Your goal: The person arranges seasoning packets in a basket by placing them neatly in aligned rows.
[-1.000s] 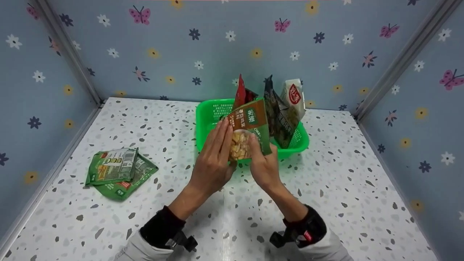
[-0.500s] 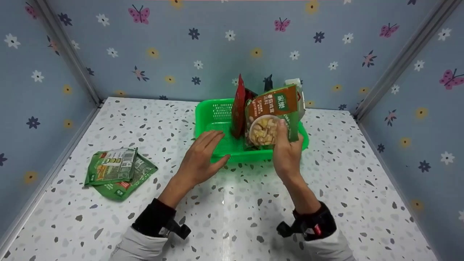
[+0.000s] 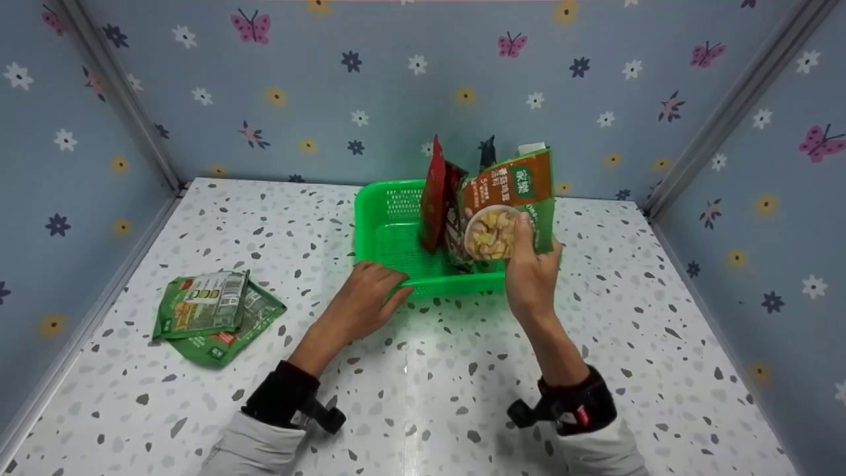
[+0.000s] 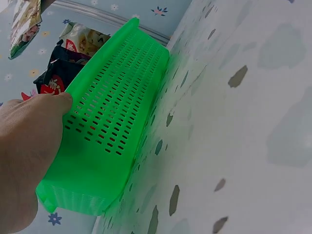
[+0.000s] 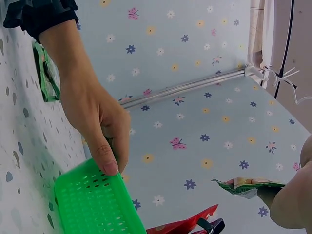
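Brown-green food packet [image 3: 505,198] is pinched in my right hand [image 3: 534,281] above the right part of the green basket [image 3: 456,286], whose near left rim my left hand [image 3: 363,297] grips, while one red packet [image 3: 433,198] stands inside it and two green packets [image 3: 201,311] lie on the table [image 3: 410,403] at left.

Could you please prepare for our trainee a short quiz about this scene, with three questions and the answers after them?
1. True or false: the left hand grips the rim of the green basket.
2. What does the right hand hold?
A) nothing
B) a packet with a bowl of food pictured on it
C) the rim of the green basket
3. How many green packets can be seen overlapping to the left of the green basket?

Key: 1. True. 2. B. 3. Two.
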Available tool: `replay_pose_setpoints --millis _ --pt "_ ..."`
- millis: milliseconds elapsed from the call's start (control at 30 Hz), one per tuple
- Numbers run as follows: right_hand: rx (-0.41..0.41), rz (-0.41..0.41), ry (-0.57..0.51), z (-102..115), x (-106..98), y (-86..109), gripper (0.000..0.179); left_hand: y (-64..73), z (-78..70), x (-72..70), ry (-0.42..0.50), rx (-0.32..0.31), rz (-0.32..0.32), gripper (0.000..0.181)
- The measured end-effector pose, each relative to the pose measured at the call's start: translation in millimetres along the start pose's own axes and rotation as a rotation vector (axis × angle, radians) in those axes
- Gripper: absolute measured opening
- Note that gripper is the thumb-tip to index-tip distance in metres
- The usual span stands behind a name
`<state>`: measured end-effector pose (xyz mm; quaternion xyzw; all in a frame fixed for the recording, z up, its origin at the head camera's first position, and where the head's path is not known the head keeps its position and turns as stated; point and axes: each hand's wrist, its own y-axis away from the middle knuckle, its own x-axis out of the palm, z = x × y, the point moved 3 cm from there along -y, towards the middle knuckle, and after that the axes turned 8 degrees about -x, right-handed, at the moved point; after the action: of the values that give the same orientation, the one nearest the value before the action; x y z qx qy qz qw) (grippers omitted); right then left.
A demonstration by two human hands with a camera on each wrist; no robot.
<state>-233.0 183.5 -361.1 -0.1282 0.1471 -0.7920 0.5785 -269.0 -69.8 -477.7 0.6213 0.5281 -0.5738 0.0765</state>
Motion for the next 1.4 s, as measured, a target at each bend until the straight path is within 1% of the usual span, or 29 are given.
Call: replay_pose_setpoints --millis 100,233,300,367,533,700,800,967,1067,1100,1167,1267,1400 --pt "0.01 0.009 0.019 -2.9 1.2 -1.2 0.046 0.7 -0.2 0.9 0.009 -0.003 0.008 0.025" --pt "0.028 0.028 0.085 -8.4 4.2 -3.0 0.042 0.3 -4.1 0.4 0.006 0.015 0.005 0.022" --pt "0.02 0.046 0.114 -11.7 6.7 -4.4 0.039 0.0 -6.9 0.3 0.003 0.022 0.004 0.021" --pt "-0.01 0.078 0.127 -15.0 9.8 -5.9 0.038 -0.2 -9.6 0.7 0.001 0.026 0.004 0.021" --pt "-0.109 0.212 0.148 -28.3 18.1 -9.7 0.037 -0.1 -16.0 3.0 -0.004 0.028 0.013 0.022" --pt "-0.193 0.322 0.21 -49.0 27.7 -16.0 0.036 0.4 -20.9 6.4 -0.013 0.028 0.011 0.019" --pt "-0.216 0.375 0.274 -63.1 33.4 -19.4 0.036 0.7 -23.6 7.6 -0.024 0.03 0.002 0.018" --pt "-0.198 0.48 0.423 -80.2 42.8 -21.2 0.032 0.3 -26.9 7.7 -0.041 0.052 -0.025 0.018" --pt "-0.173 0.515 0.485 -84.9 48.0 -22.4 0.029 -0.2 -27.8 6.7 -0.04 0.052 -0.035 0.018" --pt "-0.166 0.518 0.499 -85.8 49.6 -23.1 0.03 -0.3 -28.0 6.5 -0.037 0.05 -0.034 0.019" --pt "-0.162 0.528 0.516 -87.3 52.4 -24.2 0.033 -0.3 -28.0 6.7 -0.037 0.045 -0.029 0.019" --pt "-0.172 0.572 0.512 -90.2 55.1 -26.1 0.033 0.0 -27.7 7.3 -0.037 0.031 -0.008 0.021" --pt "-0.197 0.628 0.505 -114.3 58.2 -35.3 0.029 0.4 -27.1 8.0 -0.039 0.02 0.006 0.023"
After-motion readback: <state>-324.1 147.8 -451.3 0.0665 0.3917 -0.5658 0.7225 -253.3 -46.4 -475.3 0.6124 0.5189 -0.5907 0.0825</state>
